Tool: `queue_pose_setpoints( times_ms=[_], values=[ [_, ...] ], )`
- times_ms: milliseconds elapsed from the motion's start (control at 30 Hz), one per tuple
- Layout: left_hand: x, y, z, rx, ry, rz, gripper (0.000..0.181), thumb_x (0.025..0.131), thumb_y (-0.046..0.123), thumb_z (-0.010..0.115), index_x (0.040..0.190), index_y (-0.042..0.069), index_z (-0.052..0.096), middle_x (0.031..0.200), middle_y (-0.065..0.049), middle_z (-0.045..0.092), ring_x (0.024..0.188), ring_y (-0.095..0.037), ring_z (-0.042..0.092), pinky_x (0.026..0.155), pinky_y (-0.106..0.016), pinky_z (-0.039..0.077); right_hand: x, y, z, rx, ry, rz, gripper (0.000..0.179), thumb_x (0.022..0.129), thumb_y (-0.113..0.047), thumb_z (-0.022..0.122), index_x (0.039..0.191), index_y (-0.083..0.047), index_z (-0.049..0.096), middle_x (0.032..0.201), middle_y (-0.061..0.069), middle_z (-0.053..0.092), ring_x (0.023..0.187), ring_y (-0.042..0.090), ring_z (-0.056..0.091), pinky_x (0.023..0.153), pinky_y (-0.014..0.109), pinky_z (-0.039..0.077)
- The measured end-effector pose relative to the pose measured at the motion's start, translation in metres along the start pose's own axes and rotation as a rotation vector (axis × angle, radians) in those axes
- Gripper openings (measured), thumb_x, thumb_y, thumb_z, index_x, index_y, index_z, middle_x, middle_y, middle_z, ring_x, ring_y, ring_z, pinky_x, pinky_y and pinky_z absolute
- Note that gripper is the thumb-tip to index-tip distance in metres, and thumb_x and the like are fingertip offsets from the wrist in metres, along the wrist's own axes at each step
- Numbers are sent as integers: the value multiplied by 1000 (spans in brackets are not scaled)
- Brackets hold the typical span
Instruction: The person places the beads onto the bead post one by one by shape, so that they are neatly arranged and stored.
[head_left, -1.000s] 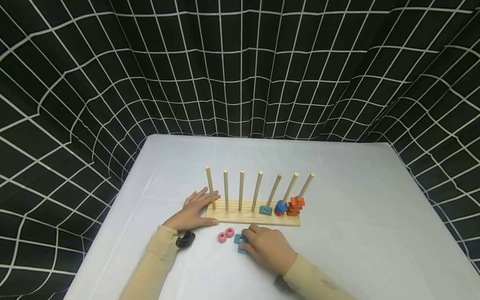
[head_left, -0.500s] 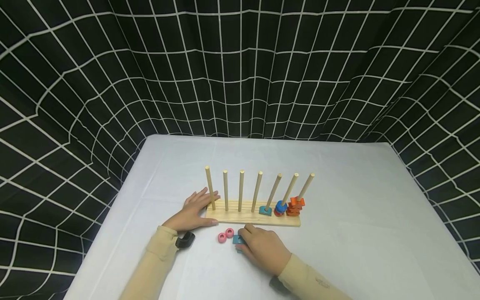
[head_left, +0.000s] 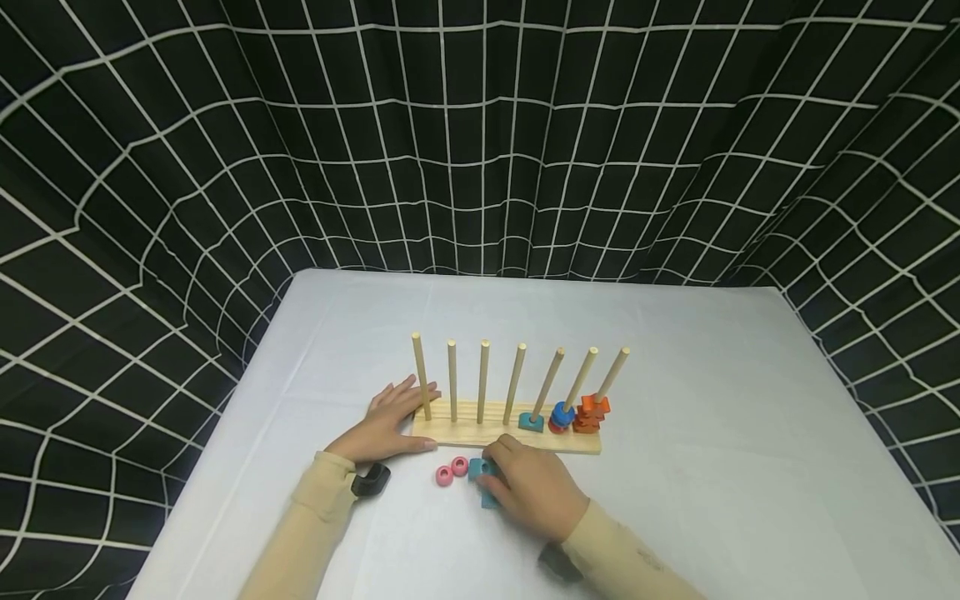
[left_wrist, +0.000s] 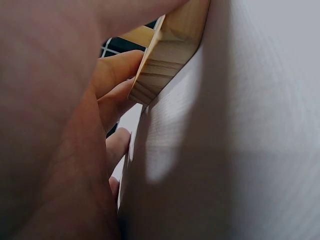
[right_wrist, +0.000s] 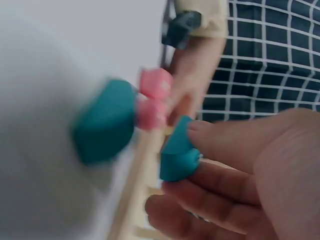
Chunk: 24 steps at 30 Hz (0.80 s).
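Note:
My right hand [head_left: 536, 490] pinches a teal block [right_wrist: 177, 152] between thumb and fingers, just in front of the wooden peg board [head_left: 480, 434]. A second teal block [right_wrist: 105, 122] lies on the table beneath that hand, blurred in the right wrist view. My left hand [head_left: 381, 429] rests at the board's left end, thumb along the front and fingers spread behind. In the left wrist view, fingers [left_wrist: 117, 75] touch the board's end [left_wrist: 162, 65]. Two pink beads [head_left: 452, 471] sit on the table between my hands.
Several upright pegs stand along the board. A teal block [head_left: 531, 422] is on one toward the right, blue and red pieces [head_left: 561, 415] on another, and stacked orange pieces [head_left: 591, 414] on the rightmost. A white cloth covers the table [head_left: 712, 400]; a black gridded curtain [head_left: 480, 150] surrounds it.
My right hand shifts slightly left, then back right and toward the board with a teal block between thumb and fingers. The left hand stays in place on the board.

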<state>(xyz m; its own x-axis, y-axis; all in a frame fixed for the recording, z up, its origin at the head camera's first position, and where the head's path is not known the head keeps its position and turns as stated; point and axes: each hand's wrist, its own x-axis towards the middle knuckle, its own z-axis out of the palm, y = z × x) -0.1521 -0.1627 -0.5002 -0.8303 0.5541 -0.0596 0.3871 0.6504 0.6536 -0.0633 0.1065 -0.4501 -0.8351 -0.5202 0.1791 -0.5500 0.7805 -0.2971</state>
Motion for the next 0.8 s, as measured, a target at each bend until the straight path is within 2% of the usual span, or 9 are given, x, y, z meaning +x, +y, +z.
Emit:
queue_pose_setpoints(
  times_ms=[167, 367, 467, 567, 667, 733, 800],
  values=[
    [0, 1, 0, -4, 2, 2, 80, 80, 52, 71, 148, 24, 38, 156, 3, 31, 149, -24, 6, 119, -48, -1, 2, 3, -36, 4, 208, -55, 24, 90, -26, 67, 110, -12, 63, 99, -6, 63, 71, 2, 57, 56, 19, 50],
    [-1, 3, 0, -14, 16, 19, 79, 80, 50, 72, 146, 21, 40, 155, 0, 33, 148, -27, 8, 118, -51, 0, 0, 10, -91, 13, 423, -89, 32, 88, -14, 69, 118, -5, 61, 105, 1, 62, 61, 3, 49, 49, 14, 43],
    [-2, 3, 0, -9, 13, 17, 80, 80, 51, 71, 147, 21, 39, 155, 0, 33, 148, -27, 8, 118, -51, 0, -2, 14, -112, 39, 496, -81, 33, 91, -15, 65, 122, -3, 59, 110, 6, 61, 62, 5, 49, 48, 15, 42],
    [-2, 2, -1, -10, 9, 10, 80, 80, 51, 71, 147, 22, 39, 155, 1, 33, 148, -26, 7, 119, -50, -1, -1, 17, -126, 47, 564, -71, 36, 97, -27, 57, 123, -1, 58, 110, 10, 60, 67, 10, 52, 48, 16, 41],
    [-2, 2, -1, -6, -2, 0, 80, 80, 52, 71, 148, 24, 38, 156, 3, 31, 149, -23, 6, 119, -47, -3, 2, 19, -132, 38, 600, -43, 44, 98, -37, 49, 122, -1, 58, 107, 11, 61, 69, 13, 55, 48, 17, 41],
    [-1, 1, -1, -5, -5, -2, 80, 80, 52, 71, 148, 24, 38, 156, 4, 31, 149, -22, 5, 119, -47, -3, 4, 20, -133, 23, 612, -32, 45, 98, -38, 50, 121, 0, 58, 105, 12, 61, 69, 14, 56, 48, 19, 43],
    [0, 0, 0, -2, -9, -2, 80, 80, 53, 70, 148, 25, 37, 156, 5, 30, 149, -22, 5, 119, -47, -3, 6, 21, -133, 7, 614, -19, 40, 96, -33, 57, 119, 0, 59, 104, 11, 61, 67, 14, 56, 47, 21, 43]
  ],
)
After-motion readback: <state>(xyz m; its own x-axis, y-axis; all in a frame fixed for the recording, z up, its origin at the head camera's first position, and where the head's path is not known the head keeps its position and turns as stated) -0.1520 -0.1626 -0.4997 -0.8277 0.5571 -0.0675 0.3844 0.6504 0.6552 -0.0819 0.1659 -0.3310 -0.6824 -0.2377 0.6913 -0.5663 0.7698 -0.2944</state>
